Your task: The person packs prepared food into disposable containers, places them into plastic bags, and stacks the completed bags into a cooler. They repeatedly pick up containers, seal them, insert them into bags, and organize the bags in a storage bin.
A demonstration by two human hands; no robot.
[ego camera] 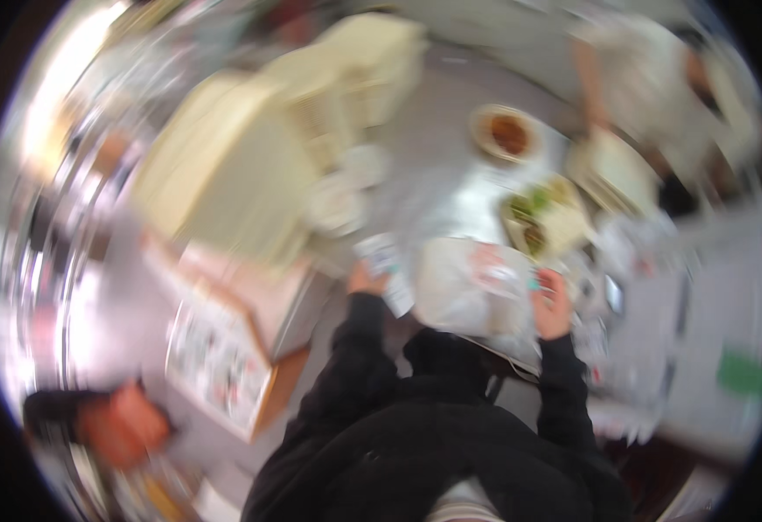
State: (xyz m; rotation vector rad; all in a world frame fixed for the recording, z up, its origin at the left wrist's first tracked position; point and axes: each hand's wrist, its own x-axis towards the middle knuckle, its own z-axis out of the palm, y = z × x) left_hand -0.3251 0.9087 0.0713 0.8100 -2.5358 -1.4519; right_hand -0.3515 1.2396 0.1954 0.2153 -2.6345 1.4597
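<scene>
The view is strongly motion-blurred. In my left hand (368,279) is a white printed paper slip (394,290), its lower end hanging to the right of my fingers. A white plastic bag (443,277) with red print lies in front of me, wrapped around something bulky. My right hand (552,313) is at the bag's right side, fingers curled. Small red and teal patches show at those fingers, but blur hides whether I hold something. Just beyond the bag, an open takeaway box (567,222) contains green leaves and other food.
Tall stacks of cream takeaway containers (224,163) stand to the left, beside round white lids or bowls (335,202). A bowl of red-brown food (508,134) sits farther back. Across the counter, a person in pale clothing (642,85) reaches to more containers (616,169). A phone-like object (613,293) lies right.
</scene>
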